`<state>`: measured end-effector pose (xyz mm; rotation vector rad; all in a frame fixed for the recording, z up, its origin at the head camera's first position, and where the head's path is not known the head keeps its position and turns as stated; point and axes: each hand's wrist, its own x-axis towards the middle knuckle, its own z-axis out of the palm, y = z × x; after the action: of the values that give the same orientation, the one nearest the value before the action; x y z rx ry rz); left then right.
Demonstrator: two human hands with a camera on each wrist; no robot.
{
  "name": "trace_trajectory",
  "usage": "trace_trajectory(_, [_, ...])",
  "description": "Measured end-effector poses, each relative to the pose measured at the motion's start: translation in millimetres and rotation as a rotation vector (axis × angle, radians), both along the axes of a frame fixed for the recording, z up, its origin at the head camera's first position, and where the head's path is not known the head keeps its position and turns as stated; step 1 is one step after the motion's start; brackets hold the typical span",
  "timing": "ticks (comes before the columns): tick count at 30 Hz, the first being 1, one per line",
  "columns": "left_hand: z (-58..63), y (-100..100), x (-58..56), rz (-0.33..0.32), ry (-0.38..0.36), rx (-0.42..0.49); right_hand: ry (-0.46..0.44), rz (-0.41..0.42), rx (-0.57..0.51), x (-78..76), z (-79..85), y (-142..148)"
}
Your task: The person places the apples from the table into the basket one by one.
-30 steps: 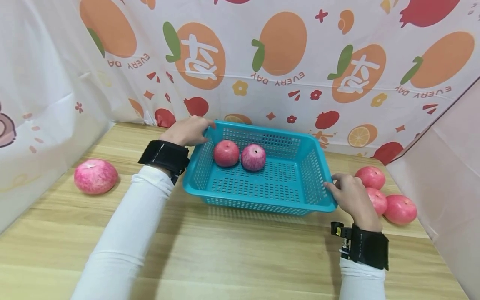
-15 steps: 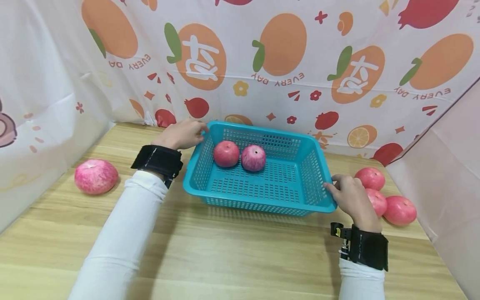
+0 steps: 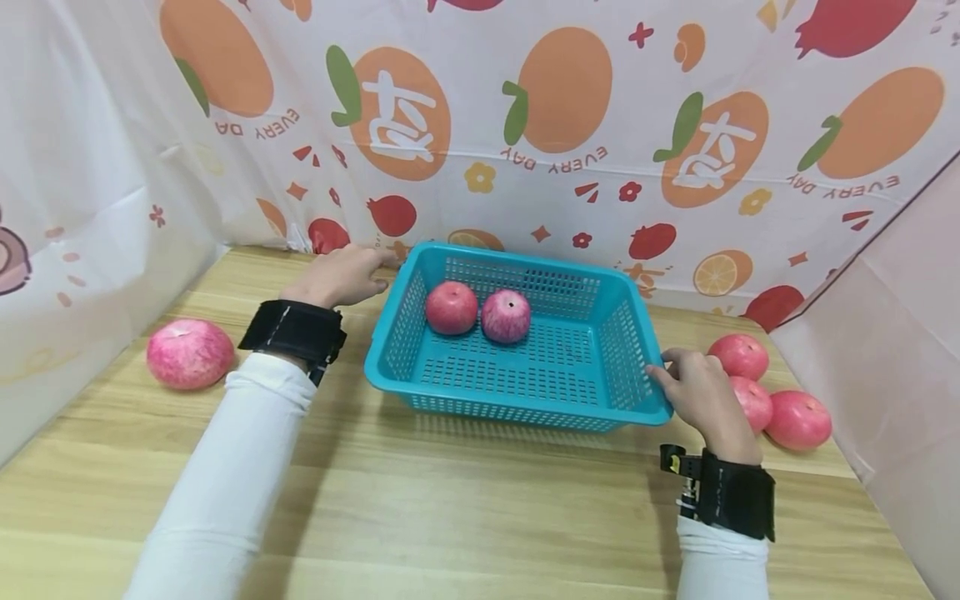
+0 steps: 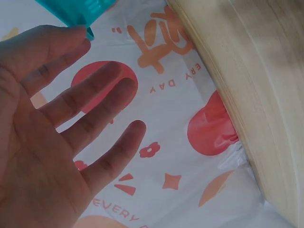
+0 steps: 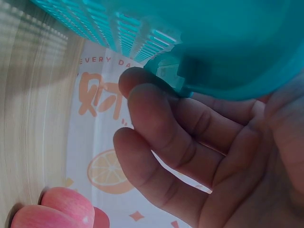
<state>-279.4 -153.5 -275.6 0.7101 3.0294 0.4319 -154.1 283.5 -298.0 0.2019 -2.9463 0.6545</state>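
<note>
Gripping the near right corner of the blue-green basket [image 3: 517,412], my right hand [image 3: 703,400] has its fingers curled beneath the rim and its thumb over it. My left hand [image 3: 333,279] holds nothing: its fingers are spread and nearly straight, the tips just beside the far left corner. I can't tell whether any of them touches it. The basket sits towards the far side of the wooden table [image 3: 465,508], in front of a fruit-printed sheet [image 3: 573,187]. Inside, towards its left end, a red fruit [image 3: 451,310] lies beside a streaked purple-pink fruit [image 3: 506,318]. A mottled pink fruit [image 3: 191,354] rests to the left on the table, and three pinkish-red fruits [image 3: 799,420] cluster to the right, by my right hand.
</note>
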Motion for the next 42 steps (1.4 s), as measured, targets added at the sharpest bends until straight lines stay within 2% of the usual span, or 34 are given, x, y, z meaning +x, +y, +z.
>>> trace_trajectory(7, [-1.0, -8, 4.2, 0.002, 0.032, 0.005, 0.000, 0.003, -0.001, -1.1, -0.5, 0])
trace_trajectory(15, [-1.6, -20, 9.3, 0.000, 0.066, -0.036, 0.009, 0.002, 0.006, -2.0, 1.9, 1])
trace_trajectory(25, [-4.9, -40, 19.6, 0.035, 0.090, -0.031, 0.008, 0.005, 0.004, -2.0, 0.1, 1])
trace_trajectory(33, [-5.9, -49, 23.4, 0.092, 0.076, -0.038, 0.005, -0.005, 0.006, -2.1, 1.3, 2])
trace_trajectory(42, [-8.2, -68, 28.2, 0.114, 0.074, -0.071, 0.005, 0.000, 0.013, -1.2, 0.7, 1])
